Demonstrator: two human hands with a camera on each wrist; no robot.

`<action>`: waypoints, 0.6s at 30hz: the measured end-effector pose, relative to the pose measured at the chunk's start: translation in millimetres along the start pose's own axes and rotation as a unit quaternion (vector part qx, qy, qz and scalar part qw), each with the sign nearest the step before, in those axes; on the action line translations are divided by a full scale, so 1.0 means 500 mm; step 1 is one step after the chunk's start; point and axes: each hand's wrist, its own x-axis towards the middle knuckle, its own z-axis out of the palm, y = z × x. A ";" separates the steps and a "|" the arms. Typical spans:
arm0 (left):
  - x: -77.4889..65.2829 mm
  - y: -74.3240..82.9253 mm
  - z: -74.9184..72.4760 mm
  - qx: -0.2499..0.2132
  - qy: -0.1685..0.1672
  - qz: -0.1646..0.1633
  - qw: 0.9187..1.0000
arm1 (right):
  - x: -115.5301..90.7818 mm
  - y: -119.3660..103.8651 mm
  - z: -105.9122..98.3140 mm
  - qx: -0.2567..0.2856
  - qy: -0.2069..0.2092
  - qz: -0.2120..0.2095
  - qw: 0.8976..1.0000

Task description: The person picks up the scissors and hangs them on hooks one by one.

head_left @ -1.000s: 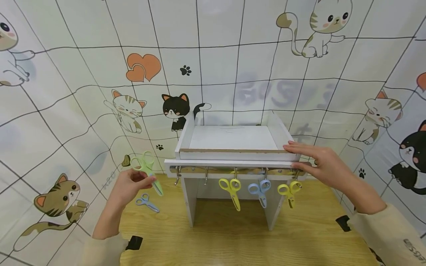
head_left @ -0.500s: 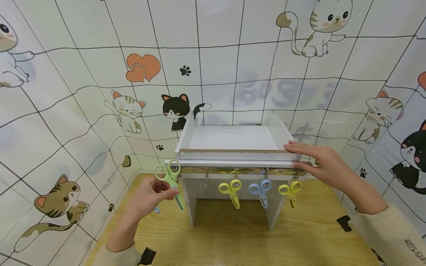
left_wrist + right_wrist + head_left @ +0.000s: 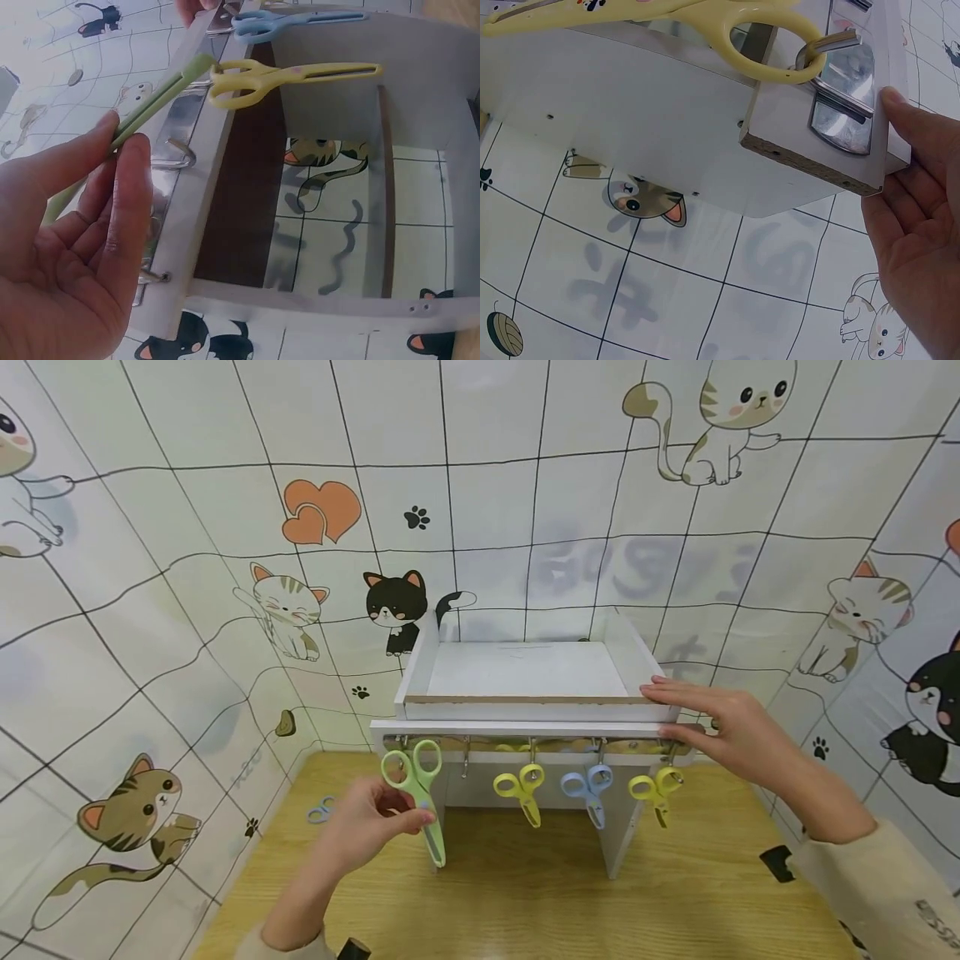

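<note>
My left hand [image 3: 360, 827] pinches light green scissors [image 3: 432, 843] by the middle, thumb in front, handle loops up and blades pointing down. They overlap the left end of the white shelf [image 3: 487, 727] in the head view. In the left wrist view, the green scissors [image 3: 161, 97] appear edge-on, with a bare metal hook [image 3: 180, 154] close to my fingers. My right hand [image 3: 738, 727] holds the shelf's right end, thumb at the front edge and fingers over the corner. Beside it, yellow scissors [image 3: 731, 34] hang by one loop from a hook.
More yellow scissors [image 3: 530, 810] and light blue scissors [image 3: 592, 793] hang from the hook rail. Another blue pair [image 3: 320, 811] lies on the wooden tabletop [image 3: 525, 910] at left. A cat-print wall sheet [image 3: 495, 510] surrounds the shelf.
My left hand has carried the green scissors rightward and slightly down, from beside the shelf to in front of its left end. The right hand has stayed at the shelf's right end.
</note>
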 end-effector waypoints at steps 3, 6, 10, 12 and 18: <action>0.003 -0.009 0.015 -0.017 -0.009 0.010 1.000 | 0.000 0.003 0.000 0.001 0.004 -0.004 1.000; 0.008 -0.021 0.030 -0.025 -0.021 0.020 0.999 | 0.000 0.003 0.000 -0.001 0.005 -0.008 1.000; 0.017 -0.039 0.050 -0.030 -0.028 0.034 0.999 | 0.000 0.002 -0.001 -0.002 0.004 -0.007 1.000; 0.024 -0.048 0.059 -0.037 -0.031 0.041 0.998 | 0.000 0.003 -0.001 -0.001 0.004 -0.004 1.000; 0.038 -0.073 0.076 -0.066 -0.040 0.043 0.996 | 0.000 0.003 -0.001 -0.002 0.001 -0.003 1.000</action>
